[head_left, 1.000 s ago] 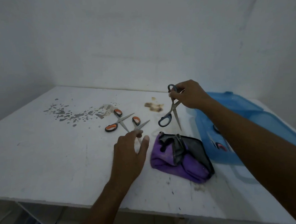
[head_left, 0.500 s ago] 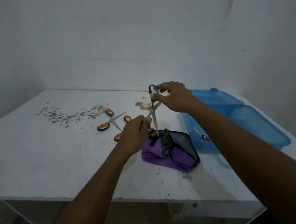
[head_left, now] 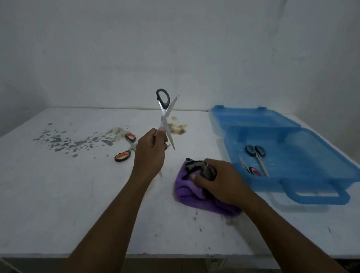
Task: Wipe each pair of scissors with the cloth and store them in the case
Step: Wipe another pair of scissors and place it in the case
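- Head view: left hand (head_left: pixel 149 157) is raised above the middle of the white surface (head_left: pixel 52 197), its grip closed around one handle of the grey-handled scissors (head_left: pixel 164 114).
- These scissors are clear of the surface and spread into an X: the free handle loop stands at the top, one blade tip points up and to the right, and the other blade points down just beside the fingers.
- Right hand (head_left: pixel 222 182) lies on the purple cloth (head_left: pixel 187 196), its grip bunched on the cloth's dark upper fold, with the thumb pressing into the purple part.
- Cloth rests crumpled on the surface, right of the middle and toward the near edge, just left of the blue case (head_left: pixel 303 162).
- Case lies open along the right edge, its lid back toward the far right corner and its carry handle toward the near edge.
- Inside the case lie a black-handled pair (head_left: pixel 257 153) and, just beside it, a red-handled pair (head_left: pixel 253 170).
- Orange-handled scissors (head_left: pixel 125 149) lie open on the surface beyond the left hand, toward the far edge.
- Grey splatter (head_left: pixel 69 141) marks the far left part of the surface; a brown stain (head_left: pixel 177 128) sits near the far edge, behind the raised scissors.
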